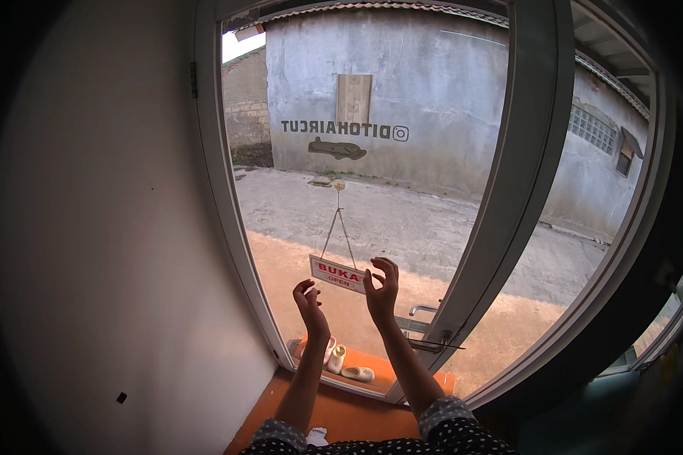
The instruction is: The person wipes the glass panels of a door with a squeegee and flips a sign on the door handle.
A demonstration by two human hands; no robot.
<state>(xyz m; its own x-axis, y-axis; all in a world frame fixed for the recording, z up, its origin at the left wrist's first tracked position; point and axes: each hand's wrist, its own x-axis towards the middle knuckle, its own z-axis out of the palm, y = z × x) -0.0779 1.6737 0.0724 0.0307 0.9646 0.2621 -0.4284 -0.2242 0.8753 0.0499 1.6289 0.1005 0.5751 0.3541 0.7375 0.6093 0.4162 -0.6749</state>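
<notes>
A small hanging sign [336,274] with red lettering and a pale border is in front of the glass door pane, tilted down to the right. It hangs by a thin chain [329,233] from a clear suction-cup hook [338,185] on the glass. My left hand [310,310] is raised just below the sign's left part, fingers curled and apart, holding nothing. At the sign's right end is my right hand [382,289], its fingers bent and spread. Its thumb overlaps the sign's edge; whether it touches I cannot tell.
A grey-framed glass door [538,114] bears reversed lettering. Its lever handle [432,341] sits low on the right. A white wall [119,227] runs along the left. Pale clogs [357,373] stand on an orange step outside. Beyond lies a concrete yard [375,216].
</notes>
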